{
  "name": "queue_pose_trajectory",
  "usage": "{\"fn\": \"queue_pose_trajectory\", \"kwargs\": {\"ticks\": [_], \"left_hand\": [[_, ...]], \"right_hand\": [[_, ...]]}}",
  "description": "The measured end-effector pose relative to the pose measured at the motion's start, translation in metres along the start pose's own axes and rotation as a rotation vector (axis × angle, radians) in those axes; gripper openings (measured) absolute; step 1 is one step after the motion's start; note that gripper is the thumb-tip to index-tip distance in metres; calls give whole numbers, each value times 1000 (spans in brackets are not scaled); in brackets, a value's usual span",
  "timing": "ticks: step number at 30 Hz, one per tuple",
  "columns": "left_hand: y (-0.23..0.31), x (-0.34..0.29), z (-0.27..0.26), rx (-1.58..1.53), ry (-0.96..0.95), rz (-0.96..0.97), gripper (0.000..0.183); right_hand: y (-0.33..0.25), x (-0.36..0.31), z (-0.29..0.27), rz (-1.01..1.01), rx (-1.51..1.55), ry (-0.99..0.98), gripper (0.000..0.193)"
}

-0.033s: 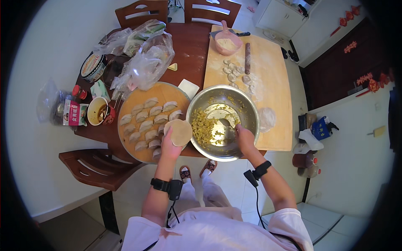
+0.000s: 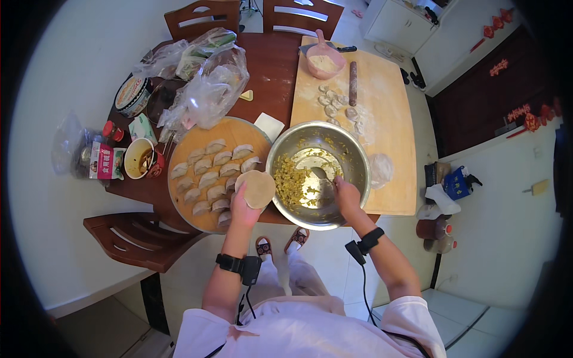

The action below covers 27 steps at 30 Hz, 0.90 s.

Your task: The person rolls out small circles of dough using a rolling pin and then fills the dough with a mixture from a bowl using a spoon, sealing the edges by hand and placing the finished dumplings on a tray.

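Note:
A round, flat dumpling wrapper (image 2: 255,190) lies across the fingers of my left hand (image 2: 243,212), over the right edge of a round wooden board (image 2: 179,149). Rows of folded dumplings (image 2: 209,179) cover that board. Just right of it stands a wide steel bowl (image 2: 358,158). Yellow-green chopped filling (image 2: 289,182) is heaped along the bowl's left side, with bits stuck to the wall. My right hand (image 2: 347,196) reaches over the bowl's right side, closed round the handle of a metal spoon (image 2: 319,173); the spoon's head is down inside the bowl.
On a floured rectangular board (image 2: 388,107) at right lie a rolling pin (image 2: 353,83), small dough pieces (image 2: 330,110), a bagged lump (image 2: 381,170) and a pink flour scoop (image 2: 325,62). Plastic bags (image 2: 209,89), a paper cup (image 2: 139,158) and a tub (image 2: 132,95) crowd the left.
The spoon's head has shifted slightly up and to the left in the bowl. My left hand with the wrapper is almost unmoved.

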<state>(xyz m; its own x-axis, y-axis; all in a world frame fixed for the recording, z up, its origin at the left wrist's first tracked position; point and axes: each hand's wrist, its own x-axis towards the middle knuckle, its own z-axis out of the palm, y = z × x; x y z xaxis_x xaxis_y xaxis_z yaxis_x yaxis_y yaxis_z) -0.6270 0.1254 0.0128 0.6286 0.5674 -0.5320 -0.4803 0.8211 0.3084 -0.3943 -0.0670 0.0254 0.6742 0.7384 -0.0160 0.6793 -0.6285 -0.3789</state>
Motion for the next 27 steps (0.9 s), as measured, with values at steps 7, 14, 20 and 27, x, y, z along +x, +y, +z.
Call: {"fn": "queue_pose_trajectory", "kwargs": {"ticks": [7,14,20,27], "left_hand": [[-13,3,-11,-63,-47,8,49],[-18,1,-5,-94,-44,31,49],[8,-9,18,-77,-76,174,48],[-11,1,62,161,27,373,55]], "right_hand": [[-42,-8,49,-66,401,-138,9],[-55,-7,45,384,1088,-513,8],[-57,0,22,570,1360,-607,9],[-47,5,-12,433,1348,-485,11]]}}
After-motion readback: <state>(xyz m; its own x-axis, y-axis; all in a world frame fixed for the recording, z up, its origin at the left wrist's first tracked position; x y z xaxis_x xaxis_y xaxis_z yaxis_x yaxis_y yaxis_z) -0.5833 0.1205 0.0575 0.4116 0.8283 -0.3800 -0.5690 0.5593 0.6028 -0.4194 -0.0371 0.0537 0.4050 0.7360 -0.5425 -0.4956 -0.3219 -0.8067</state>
